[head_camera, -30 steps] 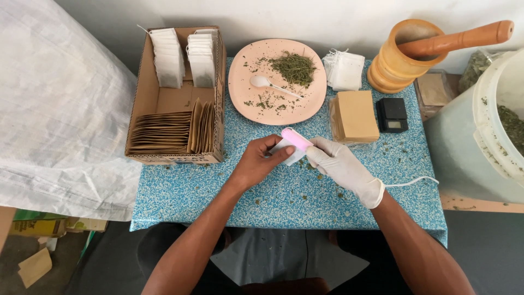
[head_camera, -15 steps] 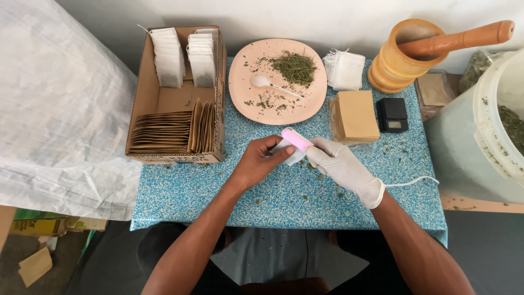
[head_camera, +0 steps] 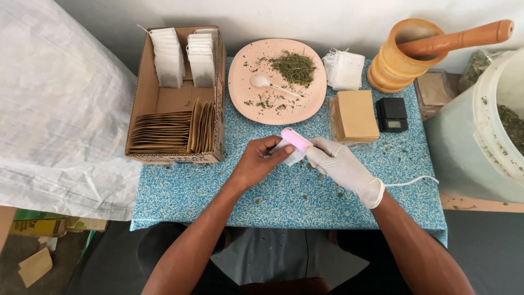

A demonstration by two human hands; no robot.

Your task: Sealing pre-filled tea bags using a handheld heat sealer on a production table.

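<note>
My bare left hand (head_camera: 261,161) pinches a small white tea bag (head_camera: 290,156) at the middle of the blue speckled table (head_camera: 207,188). My right hand (head_camera: 341,164), in a white glove, grips a small pink sealer (head_camera: 296,140) clamped over the bag's top edge. A white cord (head_camera: 412,181) trails from the glove toward the right. Behind the hands sits a pink plate (head_camera: 243,71) with dried green herbs (head_camera: 293,66) and a white spoon (head_camera: 261,82).
A cardboard box (head_camera: 143,98) at the left holds white tea bags and brown envelopes. More white bags (head_camera: 345,70), a stack of brown envelopes (head_camera: 356,114), a black pocket scale (head_camera: 392,114), a wooden mortar (head_camera: 398,60) with pestle and a white bucket (head_camera: 486,131) of herbs stand at the right.
</note>
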